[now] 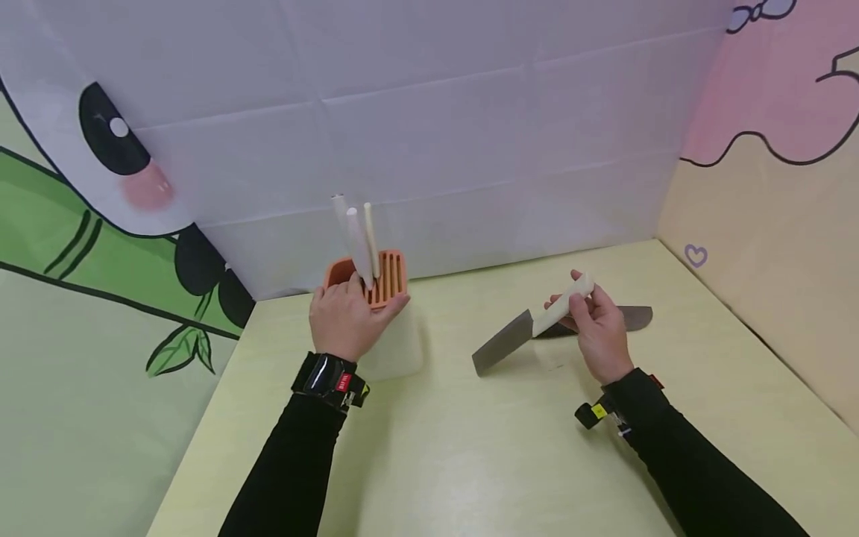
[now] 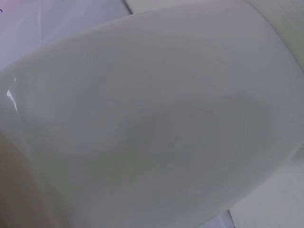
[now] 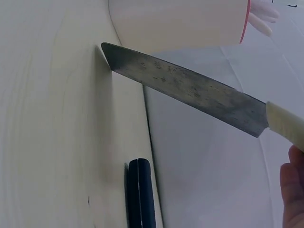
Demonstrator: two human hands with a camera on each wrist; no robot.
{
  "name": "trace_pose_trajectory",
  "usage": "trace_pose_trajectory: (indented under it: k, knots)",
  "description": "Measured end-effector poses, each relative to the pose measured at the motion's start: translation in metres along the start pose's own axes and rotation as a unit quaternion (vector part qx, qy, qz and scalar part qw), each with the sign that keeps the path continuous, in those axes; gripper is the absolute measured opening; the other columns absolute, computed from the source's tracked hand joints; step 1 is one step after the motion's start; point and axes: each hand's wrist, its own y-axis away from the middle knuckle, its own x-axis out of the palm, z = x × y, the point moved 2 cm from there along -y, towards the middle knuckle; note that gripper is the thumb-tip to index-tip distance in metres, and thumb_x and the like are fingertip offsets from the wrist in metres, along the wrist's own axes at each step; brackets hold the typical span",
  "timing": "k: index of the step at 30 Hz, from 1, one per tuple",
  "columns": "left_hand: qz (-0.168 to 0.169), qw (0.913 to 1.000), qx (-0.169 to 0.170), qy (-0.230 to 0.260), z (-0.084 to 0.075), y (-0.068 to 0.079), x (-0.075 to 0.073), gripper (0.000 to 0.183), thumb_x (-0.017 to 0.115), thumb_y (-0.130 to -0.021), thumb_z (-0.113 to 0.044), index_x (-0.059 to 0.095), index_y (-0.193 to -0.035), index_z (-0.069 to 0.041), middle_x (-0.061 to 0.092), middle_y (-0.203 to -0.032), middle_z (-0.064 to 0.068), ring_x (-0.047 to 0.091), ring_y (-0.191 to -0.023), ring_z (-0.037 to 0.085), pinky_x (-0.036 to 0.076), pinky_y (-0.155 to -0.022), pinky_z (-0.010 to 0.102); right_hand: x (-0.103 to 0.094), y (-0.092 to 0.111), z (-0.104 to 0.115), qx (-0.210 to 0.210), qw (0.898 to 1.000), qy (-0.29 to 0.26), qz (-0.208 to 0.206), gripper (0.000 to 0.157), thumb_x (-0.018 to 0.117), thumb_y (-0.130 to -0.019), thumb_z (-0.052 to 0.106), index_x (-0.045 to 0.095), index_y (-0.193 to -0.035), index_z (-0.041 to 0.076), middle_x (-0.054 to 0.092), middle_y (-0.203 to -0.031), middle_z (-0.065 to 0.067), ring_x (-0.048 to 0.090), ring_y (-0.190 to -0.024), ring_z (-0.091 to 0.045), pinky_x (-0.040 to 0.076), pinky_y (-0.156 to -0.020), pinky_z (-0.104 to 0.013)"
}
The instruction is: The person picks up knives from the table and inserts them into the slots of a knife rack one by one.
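Observation:
The knife block [image 1: 392, 343] stands upright on the table, with a white body and an orange slotted top [image 1: 392, 272]. Three slim white handles [image 1: 359, 246] rise from it. My left hand [image 1: 345, 317] grips the block near its top, thumb along the right edge. The block's pale wall [image 2: 166, 118] fills the left wrist view, hiding the fingers. My right hand [image 1: 600, 328] holds a kitchen knife [image 1: 503, 343] by its white handle, the blade slanting down to the left. In the right wrist view its grey blade [image 3: 185, 90] is spotted, its tip close over the table.
A dark, round-ended flat thing [image 1: 636, 318] lies on the table behind my right hand; the right wrist view shows a dark double-edged end [image 3: 140, 190]. A pale cloth wall [image 1: 470, 149] with cartoon prints borders the table [image 1: 456, 462] at the back and right.

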Motion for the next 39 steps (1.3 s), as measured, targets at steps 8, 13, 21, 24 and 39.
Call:
trace_pose_trajectory:
  k: [8,13,21,24,39]
  knots:
    - [-0.007,1.0,0.0,-0.002,-0.001,0.001,0.001,0.081,0.045,-0.076,-0.086,0.057,-0.087,-0.007,0.057,-0.069,0.008,0.059,-0.071,0.028,0.044,-0.08,0.049,0.017,-0.003,0.0,-0.045,0.997,0.057,0.008,0.053,0.033,-0.107,0.027,0.015,-0.156,0.015,0.048,-0.111,-0.022,0.064,-0.103,-0.018,0.051,-0.088,-0.027]
    - [-0.009,1.0,0.003,-0.003,0.0,0.001,-0.001,0.079,0.046,-0.077,-0.085,0.057,-0.085,-0.007,0.055,-0.067,0.007,0.058,-0.069,0.028,0.044,-0.077,0.047,0.024,-0.003,0.002,-0.029,0.999,0.019,0.03,0.057,0.034,-0.107,0.013,0.003,-0.155,0.016,0.041,-0.11,-0.017,0.055,-0.104,-0.023,0.047,-0.09,-0.028]
    - [-0.009,1.0,0.004,-0.003,0.0,0.0,0.001,0.078,0.045,-0.077,-0.085,0.056,-0.085,-0.008,0.054,-0.067,0.006,0.057,-0.068,0.027,0.043,-0.076,0.046,0.022,-0.003,0.007,-0.018,0.996,0.029,0.083,0.073,0.038,-0.104,0.003,-0.009,-0.155,0.026,0.04,-0.12,-0.02,0.054,-0.112,-0.024,0.045,-0.093,-0.027]
    - [-0.006,1.0,0.003,-0.003,-0.001,0.0,0.001,0.078,0.045,-0.077,-0.085,0.055,-0.084,-0.009,0.053,-0.067,0.006,0.056,-0.067,0.027,0.041,-0.074,0.046,0.02,-0.003,0.009,-0.033,0.994,0.04,0.097,0.077,0.042,-0.104,0.004,-0.01,-0.155,0.028,0.044,-0.124,-0.024,0.059,-0.112,-0.023,0.046,-0.095,-0.026]
    - [-0.017,0.9998,-0.014,-0.001,-0.007,-0.012,0.009,0.078,0.043,-0.075,-0.087,0.054,-0.081,-0.01,0.052,-0.064,0.005,0.056,-0.065,0.026,0.043,-0.075,0.045,0.022,-0.02,0.041,-0.135,0.99,-0.034,0.021,0.075,0.055,-0.087,-0.019,0.025,-0.151,0.008,0.062,-0.106,-0.019,0.07,-0.084,-0.024,0.056,-0.08,-0.034]
